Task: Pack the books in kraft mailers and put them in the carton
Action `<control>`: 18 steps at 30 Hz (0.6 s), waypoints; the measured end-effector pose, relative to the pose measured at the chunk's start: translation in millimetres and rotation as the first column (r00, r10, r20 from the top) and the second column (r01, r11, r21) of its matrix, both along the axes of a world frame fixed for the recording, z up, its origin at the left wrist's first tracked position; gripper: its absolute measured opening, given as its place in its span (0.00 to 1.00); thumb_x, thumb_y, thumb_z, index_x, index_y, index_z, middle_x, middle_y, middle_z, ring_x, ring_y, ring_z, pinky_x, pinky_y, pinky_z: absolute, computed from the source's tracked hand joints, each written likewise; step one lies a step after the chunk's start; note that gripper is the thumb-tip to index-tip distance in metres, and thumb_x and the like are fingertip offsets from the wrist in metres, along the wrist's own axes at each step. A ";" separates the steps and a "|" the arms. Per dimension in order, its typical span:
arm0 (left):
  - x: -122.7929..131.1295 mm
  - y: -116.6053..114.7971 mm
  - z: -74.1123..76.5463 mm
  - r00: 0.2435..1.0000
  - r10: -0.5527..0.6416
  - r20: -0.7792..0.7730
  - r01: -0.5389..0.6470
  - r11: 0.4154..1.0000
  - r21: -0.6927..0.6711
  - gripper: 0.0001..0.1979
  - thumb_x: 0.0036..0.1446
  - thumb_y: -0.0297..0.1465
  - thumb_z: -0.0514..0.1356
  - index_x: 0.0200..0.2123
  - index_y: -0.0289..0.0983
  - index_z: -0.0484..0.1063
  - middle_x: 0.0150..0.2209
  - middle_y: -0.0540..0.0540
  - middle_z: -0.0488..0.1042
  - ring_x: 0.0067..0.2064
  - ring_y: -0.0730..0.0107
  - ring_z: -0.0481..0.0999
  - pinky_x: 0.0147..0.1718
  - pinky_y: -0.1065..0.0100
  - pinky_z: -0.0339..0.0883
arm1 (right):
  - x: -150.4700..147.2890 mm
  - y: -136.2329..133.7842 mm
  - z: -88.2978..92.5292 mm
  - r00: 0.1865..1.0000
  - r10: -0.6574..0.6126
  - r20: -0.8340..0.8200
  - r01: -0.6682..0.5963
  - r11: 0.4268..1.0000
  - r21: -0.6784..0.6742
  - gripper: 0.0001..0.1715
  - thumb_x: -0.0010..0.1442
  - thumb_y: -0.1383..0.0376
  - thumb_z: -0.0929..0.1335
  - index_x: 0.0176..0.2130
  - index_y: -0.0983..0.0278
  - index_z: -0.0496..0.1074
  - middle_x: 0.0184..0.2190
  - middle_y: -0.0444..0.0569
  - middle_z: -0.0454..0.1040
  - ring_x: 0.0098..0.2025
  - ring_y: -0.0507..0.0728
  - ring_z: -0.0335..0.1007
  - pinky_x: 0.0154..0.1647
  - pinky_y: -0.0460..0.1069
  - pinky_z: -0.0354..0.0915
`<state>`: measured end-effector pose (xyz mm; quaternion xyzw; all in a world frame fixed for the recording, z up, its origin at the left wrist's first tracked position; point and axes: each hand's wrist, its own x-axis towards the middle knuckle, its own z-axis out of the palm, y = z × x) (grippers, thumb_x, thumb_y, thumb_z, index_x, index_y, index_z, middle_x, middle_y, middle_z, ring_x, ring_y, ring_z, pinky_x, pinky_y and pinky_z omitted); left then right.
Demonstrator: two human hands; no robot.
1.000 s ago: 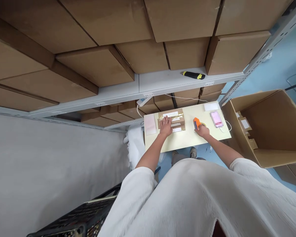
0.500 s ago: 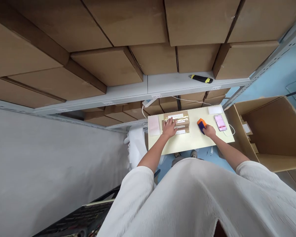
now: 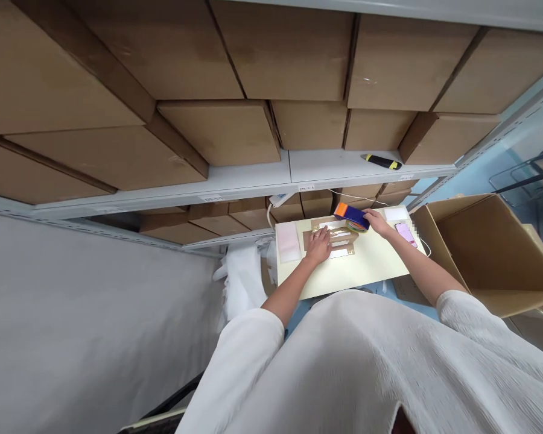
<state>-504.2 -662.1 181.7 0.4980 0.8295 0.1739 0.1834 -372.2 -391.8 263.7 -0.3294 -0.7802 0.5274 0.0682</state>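
My left hand (image 3: 319,246) lies with its fingers spread on a small brown cardboard box (image 3: 350,237), which has white labels and shiny tape on it. Gripped in my right hand (image 3: 378,223) is an orange and dark blue tape dispenser (image 3: 353,216) with a roll of tape, held over the right back part of the box. Both are at the pale table (image 3: 344,275). A pinkish-white stack of sheets (image 3: 289,242) is left of the box. A phone (image 3: 405,235) with a pink screen lies to the right.
A shelf (image 3: 253,176) with large cartons (image 3: 308,51) rises behind the table. On it rests a black and yellow cutter (image 3: 382,161). A big open carton (image 3: 489,253) stands at the right. White wrapping material (image 3: 243,274) hangs at the table's left. A white pad (image 3: 396,213) sits at the back right.
My right hand has moved the tape dispenser left and back, from the bare table to over the box. My left hand stays on the box. The view has shifted slightly.
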 end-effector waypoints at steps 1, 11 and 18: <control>-1.7 -1.3 -1.1 1.000 0.008 0.010 -0.008 1.000 0.022 0.35 0.73 0.31 0.54 0.80 0.38 0.60 0.82 0.36 0.58 0.80 0.41 0.58 0.77 0.39 0.54 | -11.5 -7.8 -1.3 1.000 0.018 0.005 -0.018 1.000 -0.008 0.19 0.60 0.57 0.66 0.44 0.61 0.81 0.40 0.48 0.83 0.48 0.62 0.76 0.51 0.52 0.72; -11.9 -4.0 -6.6 0.996 0.073 0.057 -0.079 0.992 0.096 0.26 0.75 0.30 0.55 0.73 0.40 0.72 0.77 0.37 0.67 0.76 0.44 0.65 0.73 0.42 0.63 | -40.7 -24.5 -5.0 0.961 0.231 0.153 -0.246 0.965 0.091 0.21 0.67 0.49 0.69 0.51 0.60 0.76 0.47 0.49 0.84 0.49 0.61 0.78 0.53 0.52 0.73; -13.8 -5.2 -4.0 0.996 0.077 0.043 -0.080 0.994 0.070 0.26 0.75 0.31 0.56 0.72 0.40 0.73 0.77 0.38 0.67 0.76 0.46 0.66 0.73 0.44 0.63 | -28.3 3.0 -2.7 0.882 0.391 0.264 -0.447 0.871 0.202 0.29 0.53 0.58 0.81 0.52 0.59 0.74 0.48 0.48 0.84 0.47 0.61 0.80 0.51 0.53 0.73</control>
